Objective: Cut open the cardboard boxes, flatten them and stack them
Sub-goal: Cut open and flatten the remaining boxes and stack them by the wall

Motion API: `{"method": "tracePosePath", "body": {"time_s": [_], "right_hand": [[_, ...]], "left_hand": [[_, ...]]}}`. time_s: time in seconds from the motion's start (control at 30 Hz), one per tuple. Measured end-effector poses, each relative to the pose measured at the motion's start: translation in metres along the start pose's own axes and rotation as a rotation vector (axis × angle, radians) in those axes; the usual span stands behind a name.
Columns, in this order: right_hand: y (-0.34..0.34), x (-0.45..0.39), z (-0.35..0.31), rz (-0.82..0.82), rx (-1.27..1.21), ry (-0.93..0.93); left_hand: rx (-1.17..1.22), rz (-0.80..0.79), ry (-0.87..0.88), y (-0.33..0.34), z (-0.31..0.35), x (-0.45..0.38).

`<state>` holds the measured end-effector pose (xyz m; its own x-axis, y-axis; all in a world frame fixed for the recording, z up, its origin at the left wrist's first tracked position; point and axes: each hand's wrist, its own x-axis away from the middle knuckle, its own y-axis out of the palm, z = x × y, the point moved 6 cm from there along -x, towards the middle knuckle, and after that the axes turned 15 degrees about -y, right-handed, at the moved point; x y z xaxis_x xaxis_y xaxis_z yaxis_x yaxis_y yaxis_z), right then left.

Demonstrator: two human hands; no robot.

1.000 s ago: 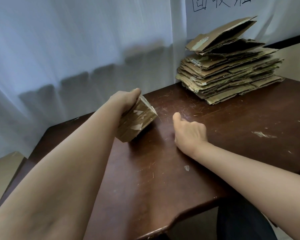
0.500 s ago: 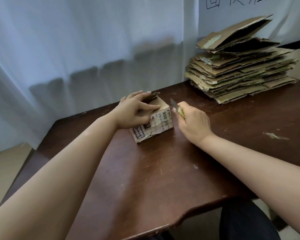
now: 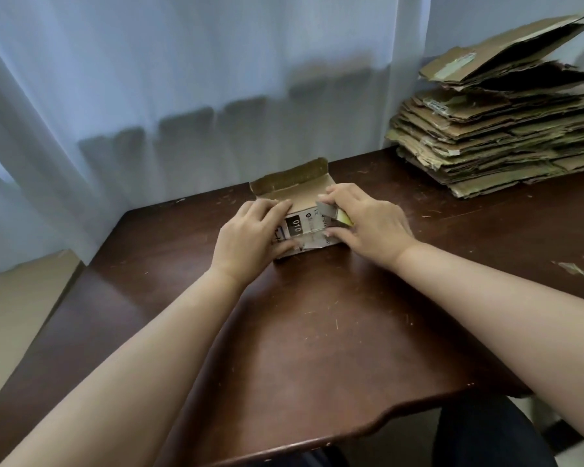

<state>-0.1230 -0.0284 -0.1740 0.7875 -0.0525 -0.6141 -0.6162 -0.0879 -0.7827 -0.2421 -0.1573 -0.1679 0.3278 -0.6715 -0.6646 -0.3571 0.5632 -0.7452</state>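
Since half a second ago, the small box (image 3: 304,210) near the desk's (image 3: 317,348) far edge has been opened; its lid flap now stands upright. Flattening is judged next. The left hand (image 3: 250,237) is curled over the box's left end. The right hand (image 3: 368,227) grips a yellow-handled cutter (image 3: 334,214) against the box's right end.

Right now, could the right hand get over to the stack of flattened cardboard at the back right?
Probably yes. The right hand holds the knife at the small box, and bare table lies between it and the stack of flattened cardboard; nothing blocks the way.
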Motion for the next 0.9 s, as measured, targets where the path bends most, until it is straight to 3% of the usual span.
{"method": "tracePosePath", "body": {"time_s": [0.3, 0.73, 0.9], "right_hand": [[0.003, -0.01, -0.006, 0.021, 0.242, -0.145], [-0.004, -0.012, -0.004, 0.014, 0.272, -0.199], [-0.02, -0.02, 0.002, 0.023, 0.263, -0.258]], "left_hand": [[-0.061, 0.039, 0.102, -0.005, 0.006, -0.008], [-0.114, 0.057, 0.198, -0.004, 0.013, -0.014], [0.005, 0.023, 0.152, -0.02, 0.007, -0.026]]}}
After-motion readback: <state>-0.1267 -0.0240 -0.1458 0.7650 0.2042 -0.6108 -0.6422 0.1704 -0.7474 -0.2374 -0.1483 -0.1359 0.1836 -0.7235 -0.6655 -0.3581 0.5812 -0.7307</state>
